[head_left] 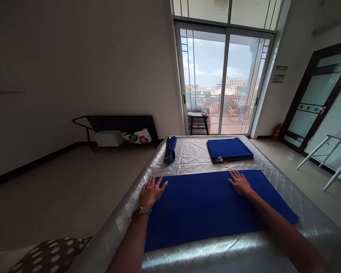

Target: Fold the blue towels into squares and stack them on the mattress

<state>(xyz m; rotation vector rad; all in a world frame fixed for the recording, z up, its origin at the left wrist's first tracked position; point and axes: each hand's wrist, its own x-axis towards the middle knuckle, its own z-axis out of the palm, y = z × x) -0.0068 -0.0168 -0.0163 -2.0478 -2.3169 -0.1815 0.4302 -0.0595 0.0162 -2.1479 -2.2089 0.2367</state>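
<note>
A blue cloth (pixel 201 208) lies spread flat on the silvery quilted cover (pixel 187 151). My left hand (pixel 152 192) rests at the cloth's upper left corner, fingers spread and pointing away from me. On the far part of the cloth, right of its middle, my right hand (pixel 240 182) lies palm down with its fingers stretched out. Neither hand grips anything. Beyond the cloth, a folded blue cloth (pixel 230 148) sits on the right, with a small white tag at its near edge. A rolled blue cloth (pixel 170 149) is at the far left of the cover.
Against the left wall stands a dark low rack (pixel 122 123) with a white box (pixel 109 138) and a printed bag (pixel 139 137). Glass sliding doors are straight ahead. A white-legged table (pixel 337 138) stands at the right. Brown polka-dot fabric (pixel 53 254) shows at the lower left.
</note>
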